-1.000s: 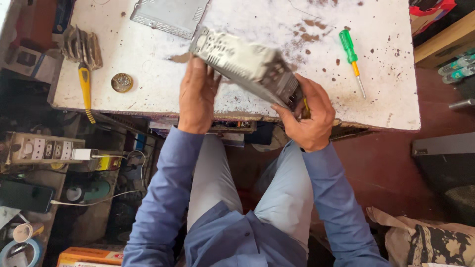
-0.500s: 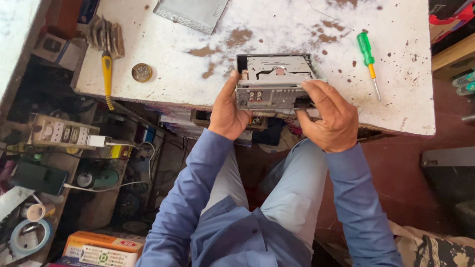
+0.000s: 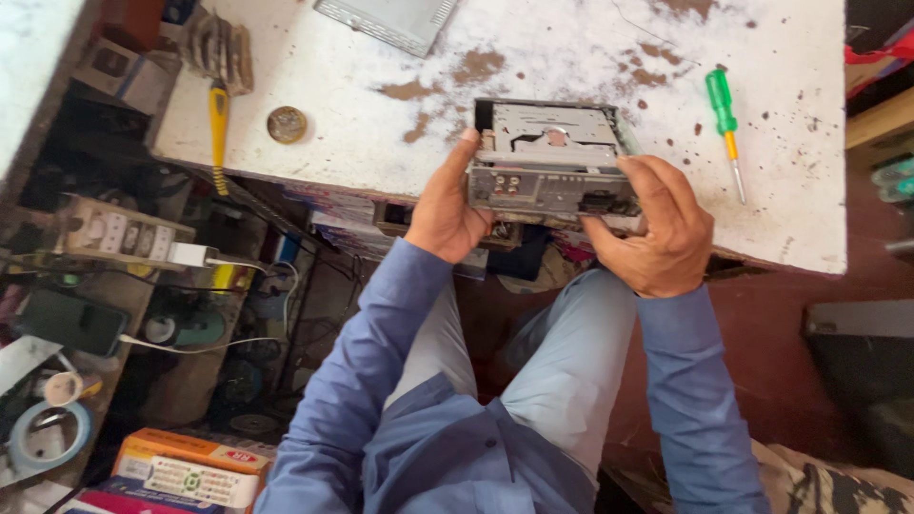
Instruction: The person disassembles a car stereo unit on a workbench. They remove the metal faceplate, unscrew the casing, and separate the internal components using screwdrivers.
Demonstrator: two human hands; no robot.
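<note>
Both hands, left (image 3: 446, 211) and right (image 3: 659, 228), grip a metal car stereo (image 3: 552, 157) on the worn white table (image 3: 571, 57) (cluttered workshop around).

My workbench top (image 3: 590, 57) is white-painted and worn, with brown patches where the paint has flaked through. On it: a green-handled screwdriver (image 3: 725, 124) near the right edge, a yellow-handled screwdriver (image 3: 219, 128) hanging over the left edge, a round coin-like metal disc (image 3: 287, 125) just beside it, a stack of ribbed brown parts (image 3: 217, 43) at the far left corner, and a grey metal cover plate (image 3: 388, 19) at the far edge. The open-topped car stereo chassis (image 3: 552, 157) sits at the near edge.
</note>
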